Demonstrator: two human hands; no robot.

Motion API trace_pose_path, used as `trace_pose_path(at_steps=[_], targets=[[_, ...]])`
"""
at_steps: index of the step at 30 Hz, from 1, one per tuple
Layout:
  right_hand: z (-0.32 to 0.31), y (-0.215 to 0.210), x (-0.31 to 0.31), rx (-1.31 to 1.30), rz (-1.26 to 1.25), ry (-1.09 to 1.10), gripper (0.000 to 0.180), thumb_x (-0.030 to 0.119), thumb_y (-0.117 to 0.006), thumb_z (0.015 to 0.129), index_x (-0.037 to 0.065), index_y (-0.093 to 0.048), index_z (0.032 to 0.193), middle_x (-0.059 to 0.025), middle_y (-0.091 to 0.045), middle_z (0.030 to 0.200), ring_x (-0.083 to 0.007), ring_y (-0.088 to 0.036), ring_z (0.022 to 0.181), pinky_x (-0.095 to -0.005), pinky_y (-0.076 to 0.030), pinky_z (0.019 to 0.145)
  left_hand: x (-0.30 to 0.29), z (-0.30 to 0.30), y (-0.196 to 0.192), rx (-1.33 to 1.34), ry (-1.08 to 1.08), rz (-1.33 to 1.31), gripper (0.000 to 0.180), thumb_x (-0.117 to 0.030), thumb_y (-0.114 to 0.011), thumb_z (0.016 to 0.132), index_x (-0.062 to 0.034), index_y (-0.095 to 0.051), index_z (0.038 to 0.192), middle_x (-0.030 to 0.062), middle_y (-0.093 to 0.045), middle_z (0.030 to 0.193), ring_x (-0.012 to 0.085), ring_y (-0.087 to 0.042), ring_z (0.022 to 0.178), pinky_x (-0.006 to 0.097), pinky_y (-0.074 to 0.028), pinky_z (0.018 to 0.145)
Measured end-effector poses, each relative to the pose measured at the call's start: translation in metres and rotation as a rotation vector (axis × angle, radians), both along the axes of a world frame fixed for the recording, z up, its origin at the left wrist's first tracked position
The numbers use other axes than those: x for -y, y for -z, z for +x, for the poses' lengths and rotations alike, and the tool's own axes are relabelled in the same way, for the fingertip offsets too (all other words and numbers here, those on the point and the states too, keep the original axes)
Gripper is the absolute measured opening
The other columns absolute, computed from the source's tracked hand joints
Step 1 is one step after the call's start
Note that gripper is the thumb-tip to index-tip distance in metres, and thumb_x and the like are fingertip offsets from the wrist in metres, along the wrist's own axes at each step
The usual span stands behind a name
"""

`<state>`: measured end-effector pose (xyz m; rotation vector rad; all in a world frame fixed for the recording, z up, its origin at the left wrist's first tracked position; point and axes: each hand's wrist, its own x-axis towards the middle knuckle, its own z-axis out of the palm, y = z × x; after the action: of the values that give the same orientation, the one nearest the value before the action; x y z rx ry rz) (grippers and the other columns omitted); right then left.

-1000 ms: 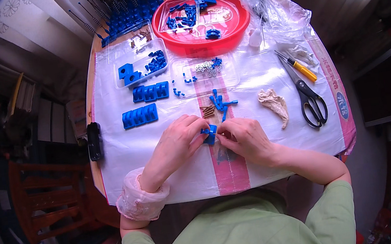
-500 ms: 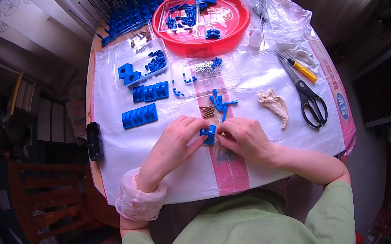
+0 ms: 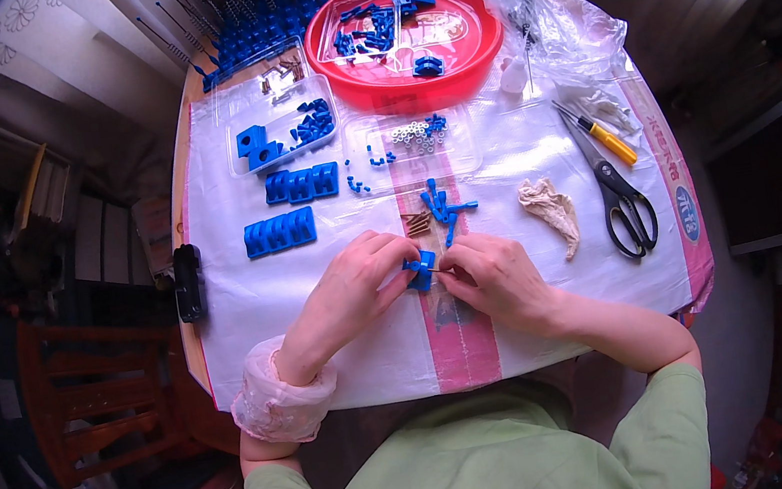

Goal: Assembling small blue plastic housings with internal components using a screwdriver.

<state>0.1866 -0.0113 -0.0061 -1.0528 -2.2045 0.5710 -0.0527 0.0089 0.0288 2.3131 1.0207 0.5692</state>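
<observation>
Near the front middle of the table, my left hand is closed on a small blue plastic block, thumb and fingertips at its left side. My right hand is closed in a pinch against the block's right side. A thin brass-coloured pin shows between those fingertips and the block; how far it sits in the block is hidden. Just beyond the hands lie several brass pins and several blue stick-like parts.
Rows of blue blocks lie to the left, behind them a clear tray of blue parts. A red basin stands at the back. Scissors, a yellow-handled screwdriver and a crumpled cloth lie to the right.
The blue block has tilted slightly between my fingers, and the pin shows more plainly at its right side. Both hands stay in nearly the same place.
</observation>
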Motion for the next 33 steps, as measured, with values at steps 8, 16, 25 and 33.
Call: trace_pose_path(at_steps=[8, 16, 25, 33], targets=[[-0.0021, 0.0023, 0.0011, 0.001, 0.046, -0.014, 0.012, 0.013, -0.074, 0.091, 0.004, -0.067, 0.095, -0.0115, -0.063, 0.083, -0.0315, -0.066, 0.077, -0.0423, -0.053, 0.068, -0.0008, 0.0, 0.0016, 0.02, 0.003, 0.008, 0.033, 0.0, -0.076, 0.083, -0.004, -0.068, 0.114, 0.0113, -0.072, 0.109, 0.0322, -0.068, 0.104, 0.041, -0.055, 0.091], [-0.0005, 0.0016, 0.0005, 0.026, 0.024, -0.021, 0.014, 0.013, -0.074, 0.091, 0.003, -0.066, 0.097, -0.0119, -0.063, 0.086, -0.0318, -0.066, 0.08, -0.0427, -0.053, 0.07, 0.0012, 0.0016, 0.0005, 0.004, -0.028, 0.025, 0.036, 0.001, -0.077, 0.082, -0.0045, -0.069, 0.116, 0.0116, -0.073, 0.105, 0.0315, -0.069, 0.099, 0.041, -0.056, 0.087], [-0.0076, 0.005, 0.0028, 0.059, 0.077, 0.004, 0.014, 0.014, -0.075, 0.089, 0.005, -0.065, 0.093, -0.0103, -0.062, 0.084, -0.0285, -0.066, 0.079, -0.0414, -0.053, 0.068, 0.0017, -0.0004, 0.001, 0.028, -0.025, -0.004, 0.038, 0.004, -0.075, 0.083, -0.0044, -0.07, 0.12, 0.011, -0.074, 0.104, 0.0301, -0.07, 0.101, 0.04, -0.057, 0.089], [-0.0081, 0.0071, 0.0039, 0.099, 0.15, 0.012, 0.015, 0.013, -0.075, 0.088, 0.004, -0.064, 0.092, -0.0102, -0.062, 0.084, -0.0291, -0.066, 0.078, -0.0421, -0.054, 0.068, -0.001, -0.0011, 0.002, 0.036, 0.012, -0.007, 0.037, 0.003, -0.075, 0.084, -0.0045, -0.07, 0.12, 0.0105, -0.074, 0.104, 0.0291, -0.07, 0.101, 0.039, -0.057, 0.089]])
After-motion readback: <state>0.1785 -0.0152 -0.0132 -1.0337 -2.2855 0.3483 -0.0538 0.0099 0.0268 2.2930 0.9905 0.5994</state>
